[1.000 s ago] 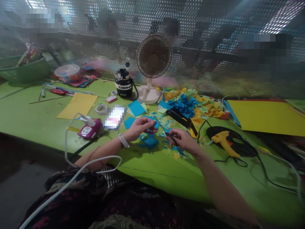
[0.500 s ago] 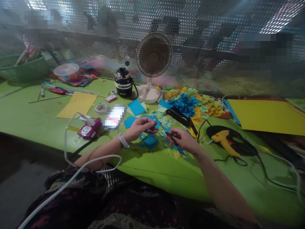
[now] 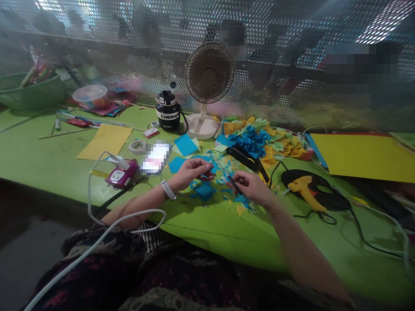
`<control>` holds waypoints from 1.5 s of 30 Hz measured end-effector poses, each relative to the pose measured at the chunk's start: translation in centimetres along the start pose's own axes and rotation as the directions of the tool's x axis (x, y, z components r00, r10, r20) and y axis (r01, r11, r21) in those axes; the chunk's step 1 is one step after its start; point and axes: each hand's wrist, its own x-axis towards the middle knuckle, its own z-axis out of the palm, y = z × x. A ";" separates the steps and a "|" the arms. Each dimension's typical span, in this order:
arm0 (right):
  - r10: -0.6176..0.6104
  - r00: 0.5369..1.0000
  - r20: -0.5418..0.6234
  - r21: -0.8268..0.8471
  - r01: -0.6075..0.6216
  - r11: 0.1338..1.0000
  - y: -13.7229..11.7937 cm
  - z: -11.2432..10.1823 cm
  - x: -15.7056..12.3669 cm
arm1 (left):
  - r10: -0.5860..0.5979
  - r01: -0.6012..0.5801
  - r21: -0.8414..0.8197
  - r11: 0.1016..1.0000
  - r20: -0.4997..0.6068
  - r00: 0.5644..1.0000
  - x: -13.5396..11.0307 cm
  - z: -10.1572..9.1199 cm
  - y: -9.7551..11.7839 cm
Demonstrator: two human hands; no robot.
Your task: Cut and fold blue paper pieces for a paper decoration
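Observation:
My left hand (image 3: 196, 169) is closed in a pinch on a piece of blue paper, mostly hidden by the fingers. To its right, my right hand (image 3: 246, 186) grips a pair of scissors (image 3: 232, 179) with dark handles, the blades pointing up and left toward the left hand. A small gap separates the blade tips from the pinching fingers. Beneath both hands lie a blue paper square (image 3: 205, 192) and many blue, green and yellow paper scraps (image 3: 240, 207). Behind them is a heap of folded blue paper pieces (image 3: 249, 141), among yellow and light green ones.
A black stapler-like tool (image 3: 248, 160) lies behind my right hand. Farther right are a yellow glue gun (image 3: 306, 192) and yellow sheets (image 3: 366, 156). Left stand a purple power socket (image 3: 122, 175) and a lit phone (image 3: 156, 158). A fan (image 3: 204, 125) and a black bottle (image 3: 167, 113) stand behind.
My right hand and the scissors have shifted slightly to the right, so the blades sit a little farther from my left hand. The left hand stays almost where it was.

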 end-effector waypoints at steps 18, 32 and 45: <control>0.019 0.958 -0.286 -0.783 -0.245 0.571 2.7 -1.6 2.1 | -0.077 0.065 -0.112 0.992 -0.102 0.992 0.6 -0.4 0.3; -0.088 0.912 -0.400 -0.617 -0.196 0.762 3.0 -0.8 2.5 | 0.096 -0.408 0.908 0.099 0.399 0.912 1.3 -1.7 -1.7; 0.045 0.963 -0.265 -0.833 -0.252 0.492 2.4 -1.3 2.0 | 0.188 -0.230 0.582 0.780 0.132 0.973 1.3 -1.3 -1.8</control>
